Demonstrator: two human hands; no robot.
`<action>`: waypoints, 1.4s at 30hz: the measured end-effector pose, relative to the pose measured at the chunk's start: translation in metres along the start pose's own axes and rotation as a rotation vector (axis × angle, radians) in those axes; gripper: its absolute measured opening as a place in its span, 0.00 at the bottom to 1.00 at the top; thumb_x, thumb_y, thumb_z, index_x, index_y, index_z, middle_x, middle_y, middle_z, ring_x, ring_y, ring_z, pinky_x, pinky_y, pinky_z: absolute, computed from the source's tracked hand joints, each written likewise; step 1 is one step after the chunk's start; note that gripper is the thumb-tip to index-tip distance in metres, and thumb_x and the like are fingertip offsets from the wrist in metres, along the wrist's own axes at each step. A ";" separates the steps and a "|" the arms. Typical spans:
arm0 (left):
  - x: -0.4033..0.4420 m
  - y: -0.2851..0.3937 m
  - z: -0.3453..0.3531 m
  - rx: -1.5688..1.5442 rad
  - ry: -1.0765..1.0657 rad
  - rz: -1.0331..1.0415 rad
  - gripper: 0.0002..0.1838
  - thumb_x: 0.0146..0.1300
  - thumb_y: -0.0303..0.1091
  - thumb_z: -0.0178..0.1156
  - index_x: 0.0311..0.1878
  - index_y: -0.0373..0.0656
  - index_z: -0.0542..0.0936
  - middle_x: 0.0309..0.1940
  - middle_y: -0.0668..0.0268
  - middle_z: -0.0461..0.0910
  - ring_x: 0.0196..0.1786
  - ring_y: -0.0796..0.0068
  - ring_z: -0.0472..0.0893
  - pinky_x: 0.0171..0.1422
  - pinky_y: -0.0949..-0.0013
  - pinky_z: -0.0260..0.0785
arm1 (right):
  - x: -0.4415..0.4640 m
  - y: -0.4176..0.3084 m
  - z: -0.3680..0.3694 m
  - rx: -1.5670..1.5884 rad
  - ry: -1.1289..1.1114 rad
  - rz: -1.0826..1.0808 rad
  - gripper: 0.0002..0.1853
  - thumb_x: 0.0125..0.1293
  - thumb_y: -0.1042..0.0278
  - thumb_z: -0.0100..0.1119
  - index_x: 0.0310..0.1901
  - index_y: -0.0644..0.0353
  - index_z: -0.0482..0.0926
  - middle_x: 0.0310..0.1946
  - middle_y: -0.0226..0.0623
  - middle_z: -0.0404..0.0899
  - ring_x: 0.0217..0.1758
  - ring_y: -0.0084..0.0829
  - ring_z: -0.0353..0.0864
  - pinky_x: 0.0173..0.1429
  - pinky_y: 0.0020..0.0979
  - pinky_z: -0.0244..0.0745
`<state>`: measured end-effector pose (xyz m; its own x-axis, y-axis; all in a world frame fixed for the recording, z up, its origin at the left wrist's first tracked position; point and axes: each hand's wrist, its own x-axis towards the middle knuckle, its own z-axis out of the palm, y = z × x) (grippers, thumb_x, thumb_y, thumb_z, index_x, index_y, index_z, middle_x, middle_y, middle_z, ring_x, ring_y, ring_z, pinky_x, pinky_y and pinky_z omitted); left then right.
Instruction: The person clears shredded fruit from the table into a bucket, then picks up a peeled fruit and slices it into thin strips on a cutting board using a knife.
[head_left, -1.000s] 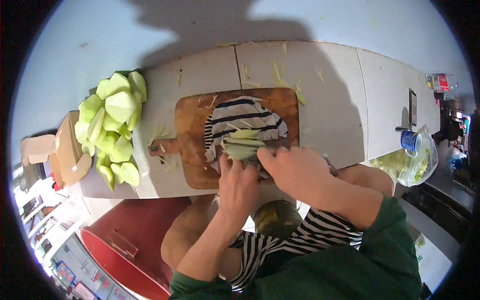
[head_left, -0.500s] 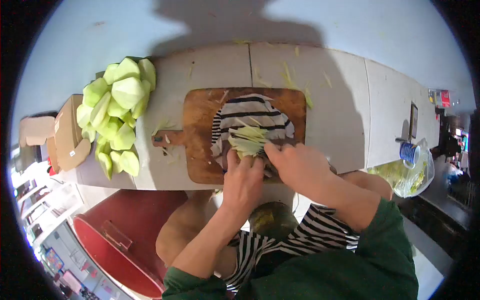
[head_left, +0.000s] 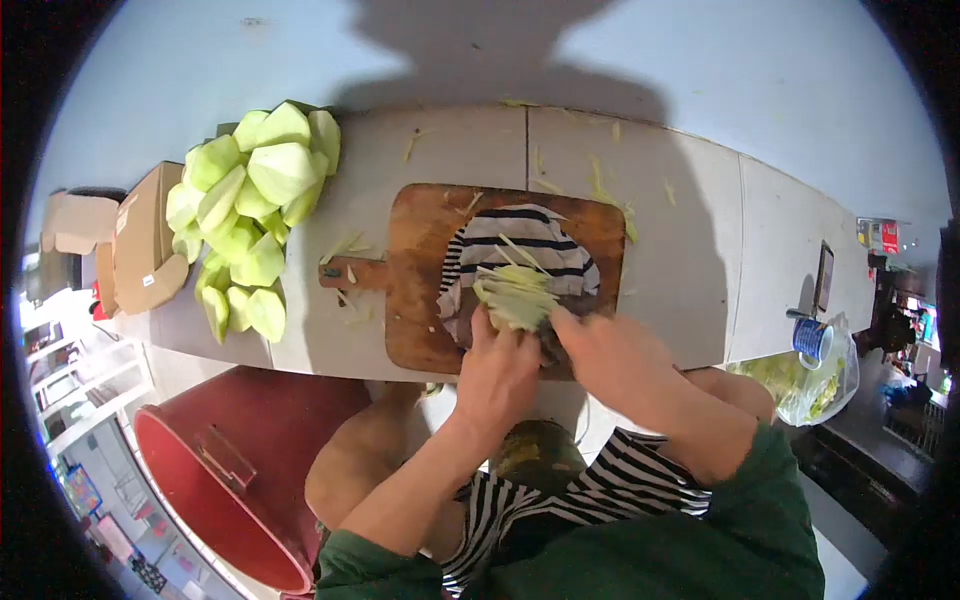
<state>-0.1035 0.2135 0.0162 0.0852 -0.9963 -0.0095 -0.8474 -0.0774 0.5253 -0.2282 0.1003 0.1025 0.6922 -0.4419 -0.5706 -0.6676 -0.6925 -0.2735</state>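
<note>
My left hand is closed around a peeled pale green fruit, partly cut into thin strips at its top. Close beside it, my right hand is curled and blurred, its fingertips near the fruit. A dark, narrow shape shows between the hands; whether it is a blade I cannot tell. Beneath both hands a black-and-white striped cloth lies bunched on a wooden cutting board. A few loose strips rest on the cloth.
Left of the board is a heap of peeled green fruits, with a cardboard box beyond. A red bin stands below the counter's left edge. At right are a blue-and-white mug, a plastic bag and a phone.
The whole view has shifted slightly, so the board and heap appear further right. Both hands stay at the fruit, and its strips now lie at a different angle.
</note>
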 end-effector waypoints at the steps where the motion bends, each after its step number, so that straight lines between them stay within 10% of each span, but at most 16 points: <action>1: 0.001 0.001 -0.002 0.015 -0.022 -0.007 0.13 0.53 0.24 0.61 0.43 0.32 0.81 0.48 0.49 0.77 0.61 0.33 0.71 0.48 0.54 0.84 | 0.009 0.005 0.011 0.024 -0.001 0.017 0.13 0.65 0.71 0.53 0.51 0.58 0.70 0.30 0.50 0.84 0.36 0.54 0.86 0.37 0.51 0.82; 23: 0.000 -0.007 -0.001 0.053 0.019 0.057 0.13 0.51 0.24 0.61 0.42 0.32 0.81 0.43 0.51 0.78 0.59 0.36 0.72 0.44 0.57 0.84 | 0.008 -0.001 0.008 0.010 -0.005 0.003 0.18 0.64 0.71 0.56 0.55 0.58 0.71 0.31 0.49 0.83 0.35 0.53 0.85 0.38 0.51 0.81; 42: -0.004 -0.003 -0.010 -0.030 0.040 0.057 0.11 0.51 0.24 0.61 0.40 0.36 0.81 0.44 0.53 0.76 0.55 0.41 0.73 0.61 0.50 0.73 | 0.015 0.002 0.033 0.002 0.083 -0.002 0.13 0.62 0.71 0.57 0.49 0.57 0.70 0.29 0.47 0.84 0.34 0.52 0.87 0.36 0.48 0.82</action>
<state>-0.0967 0.2181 0.0231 0.0592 -0.9967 0.0549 -0.8352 -0.0193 0.5497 -0.2279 0.1109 0.0678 0.7137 -0.4866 -0.5039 -0.6669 -0.6922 -0.2760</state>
